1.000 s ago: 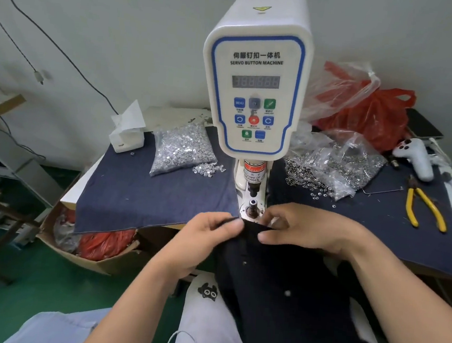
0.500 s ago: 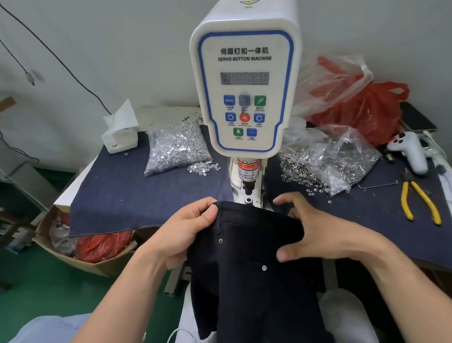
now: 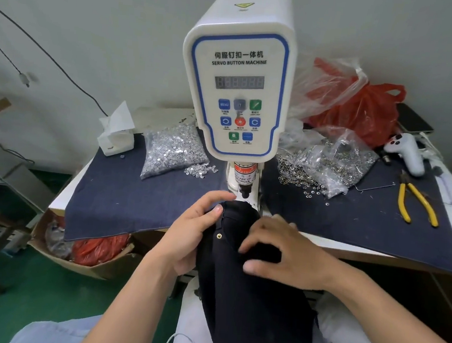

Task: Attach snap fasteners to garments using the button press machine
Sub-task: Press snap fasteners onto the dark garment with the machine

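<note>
A bag of silver fasteners [image 3: 172, 150] lies on the bench [image 3: 124, 198], left of the button press machine [image 3: 237, 90]. Below its punch, the dark garment [image 3: 248, 277] is pinched at its upper edge by the left hand [image 3: 189, 236] and gripped by the curled fingers of the right hand [image 3: 283, 255].

garment [image 3: 247, 291] dark, bunched (one brass snap [image 3: 219, 235] set) | top edge just below press machine [image 3: 237, 90]
</note>
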Available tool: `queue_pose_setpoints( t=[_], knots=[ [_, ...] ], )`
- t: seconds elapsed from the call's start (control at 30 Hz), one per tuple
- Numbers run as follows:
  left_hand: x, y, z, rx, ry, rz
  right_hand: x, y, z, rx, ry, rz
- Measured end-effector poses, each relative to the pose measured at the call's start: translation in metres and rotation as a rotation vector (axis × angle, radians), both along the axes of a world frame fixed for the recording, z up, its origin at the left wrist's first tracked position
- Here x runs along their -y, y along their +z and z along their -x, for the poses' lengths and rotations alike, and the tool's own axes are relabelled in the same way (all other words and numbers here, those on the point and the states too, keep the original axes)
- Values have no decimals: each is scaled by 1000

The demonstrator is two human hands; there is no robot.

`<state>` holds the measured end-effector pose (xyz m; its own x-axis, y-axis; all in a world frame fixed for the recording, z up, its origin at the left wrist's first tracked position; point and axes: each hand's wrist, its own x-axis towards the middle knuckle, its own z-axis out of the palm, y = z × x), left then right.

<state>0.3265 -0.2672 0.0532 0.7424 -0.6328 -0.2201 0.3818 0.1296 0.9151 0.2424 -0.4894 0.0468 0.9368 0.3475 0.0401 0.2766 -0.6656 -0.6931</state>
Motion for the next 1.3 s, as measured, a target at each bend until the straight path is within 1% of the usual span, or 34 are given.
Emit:
queue_pose_setpoints(
  t=[0.03, 0.1, 0.17, 0.23, 0.3, 0.33, 0.37, 0.4, 0.43, 0.47, 0.5, 0.53, 0.57, 0.6, 0.63, 0.67, 0.73, 0.8, 0.87, 0.97, 1.1, 1.2, 1.3],
  knots=[
    [0, 1, 0, 13, -10, -8, -1, -4, 1, -56, 19, 47],
    [-2, 2, -1, 44, -25, -59, 1, -5, 0, -50, 24, 78],
    [-7, 5, -4, 141, -44, -169, 10, 3, 0, -29, 17, -50],
    [-13, 9, -6, 377, -155, -349, 20, 10, -2, -66, -7, -236],
    [-16, 11, -7, 641, -335, -542, 25, 13, -2, -141, 9, -314],
    [-17, 12, -6, 718, -385, -604, 24, 12, -3, -195, 25, -335],
    [-17, 13, -6, 742, -386, -626, 25, 11, -6, -234, 14, -364],
    [-19, 13, -6, 733, -352, -621, 26, 9, -10, -236, -39, -408],
    [-21, 14, -6, 696, -288, -597, 31, 6, -17, -182, -152, -435],
    [-22, 17, -8, 645, -207, -576, 40, 2, -26, -78, -323, -391],
    [-22, 18, -10, 615, -117, -580, 53, -2, -38, 40, -513, -257],
    [-22, 20, -13, 611, -19, -597, 67, -5, -48, 119, -674, -71],
    [-20, 21, -17, 621, 84, -620, 80, -9, -57, 142, -785, 115],
    [-18, 21, -22, 637, 184, -645, 91, -14, -65, 128, -830, 255],
    [-18, 20, -29, 657, 267, -676, 97, -20, -72, 99, -829, 347],
    [-19, 19, -40, 684, 328, -723, 100, -25, -77, 78, -819, 411],
    [-24, 16, -63, 692, 381, -886, 94, -32, -83, 56, -831, 493],
    [-29, 10, -92, 621, 395, -1034, 89, -41, -85, 98, -880, 489],
    [-30, 0, -117, 568, 370, -1071, 87, -49, -84, 169, -925, 452],
    [-22, -17, -142, 618, 290, -1170, 88, -57, -82, 264, -960, 391],
    [-4, -34, -150, 640, 395, -1315, 90, -57, -83, 276, -983, 312],
    [3, -43, -149, 685, 474, -1348, 91, -58, -85, 312, -1010, 248],
    [4, -49, -148, 740, 509, -1316, 93, -61, -86, 332, -1030, 178]
  ],
)
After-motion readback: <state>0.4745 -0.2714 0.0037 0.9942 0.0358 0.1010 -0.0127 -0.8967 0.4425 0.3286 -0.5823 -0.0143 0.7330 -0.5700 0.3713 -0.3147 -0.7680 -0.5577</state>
